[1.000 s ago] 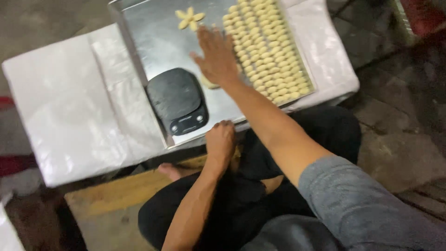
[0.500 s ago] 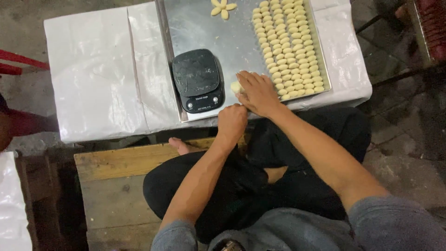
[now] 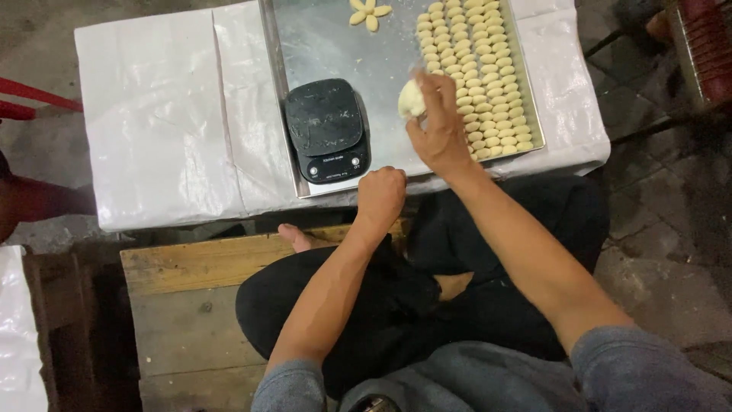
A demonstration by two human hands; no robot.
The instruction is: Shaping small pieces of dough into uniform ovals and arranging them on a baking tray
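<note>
My right hand point(image 3: 441, 126) is raised over a metal tray point(image 3: 335, 46) and pinches a pale lump of dough point(image 3: 410, 100) in its fingertips. Just beyond it, several rows of small dough pieces point(image 3: 476, 72) fill the right side of the tray. My left hand point(image 3: 381, 194) is closed in a fist at the tray's near edge, beside a black kitchen scale point(image 3: 326, 130); I cannot see anything in it. A flower-shaped cluster of dough pieces point(image 3: 368, 11) lies at the far end of the tray.
The tray rests on a low table covered with white plastic sheet point(image 3: 160, 114). I sit cross-legged on a wooden platform point(image 3: 191, 305). A red bar point(image 3: 34, 99) sticks in at the left. Dark floor point(image 3: 663, 198) lies to the right.
My right hand went from reaching far up the tray, back to its near edge, and now lifts a lump of dough. My left fist stayed at the tray's edge.
</note>
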